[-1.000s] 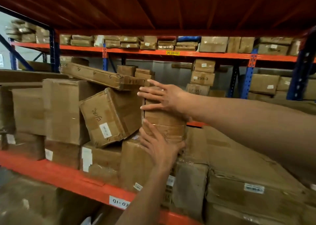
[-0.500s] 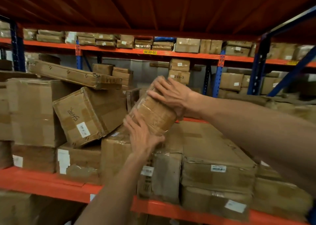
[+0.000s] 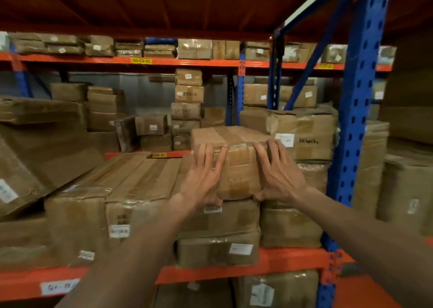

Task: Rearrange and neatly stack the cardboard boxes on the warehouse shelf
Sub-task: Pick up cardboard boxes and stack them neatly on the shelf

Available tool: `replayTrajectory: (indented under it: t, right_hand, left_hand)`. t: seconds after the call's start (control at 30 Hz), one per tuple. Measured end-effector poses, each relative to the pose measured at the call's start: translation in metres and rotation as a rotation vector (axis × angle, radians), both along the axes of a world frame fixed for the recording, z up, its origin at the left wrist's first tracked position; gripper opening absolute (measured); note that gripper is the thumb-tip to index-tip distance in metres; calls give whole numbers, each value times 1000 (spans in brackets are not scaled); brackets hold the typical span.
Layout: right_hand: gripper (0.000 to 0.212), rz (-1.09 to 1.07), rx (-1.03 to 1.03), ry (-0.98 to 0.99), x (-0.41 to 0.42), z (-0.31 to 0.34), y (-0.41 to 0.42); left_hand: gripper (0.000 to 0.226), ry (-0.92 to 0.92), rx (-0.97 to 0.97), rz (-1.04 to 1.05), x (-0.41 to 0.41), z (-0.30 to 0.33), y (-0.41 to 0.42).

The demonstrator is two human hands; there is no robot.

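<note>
A small taped cardboard box (image 3: 236,160) rests on top of a stack of flat boxes (image 3: 220,221) on the orange shelf (image 3: 290,261). My left hand (image 3: 203,176) presses flat against the box's left front, fingers spread. My right hand (image 3: 277,174) holds its right front corner, thumb under the lower edge. A larger labelled box (image 3: 304,134) stands just right of the small box, touching or nearly so.
Long flat boxes (image 3: 131,183) lie to the left, and a tilted large box (image 3: 35,157) leans at far left. A blue rack upright (image 3: 358,120) stands close on the right. More boxes fill the back shelves (image 3: 187,101) and the level below (image 3: 269,291).
Both hands carried the small box from the left pile rightward and set it down flat on the stack near the blue upright. The view turned right.
</note>
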State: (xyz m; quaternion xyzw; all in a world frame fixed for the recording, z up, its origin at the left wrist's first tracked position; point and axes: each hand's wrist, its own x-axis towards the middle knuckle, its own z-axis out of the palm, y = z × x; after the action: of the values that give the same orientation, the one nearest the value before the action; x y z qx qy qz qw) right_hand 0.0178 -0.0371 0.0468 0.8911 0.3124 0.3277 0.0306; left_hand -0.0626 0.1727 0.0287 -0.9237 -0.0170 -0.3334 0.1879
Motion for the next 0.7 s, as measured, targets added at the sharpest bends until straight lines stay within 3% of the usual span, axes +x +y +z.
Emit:
replayTrajectory:
  t: [0.43,0.7]
  right_hand:
    - [153,74,39,-29,27,-29,21]
    - [153,-27,15,-5,11,-26,27]
  left_hand:
    - [156,20,-104,69,7,-16,17]
    - [161,53,-63,170,3,-17,6]
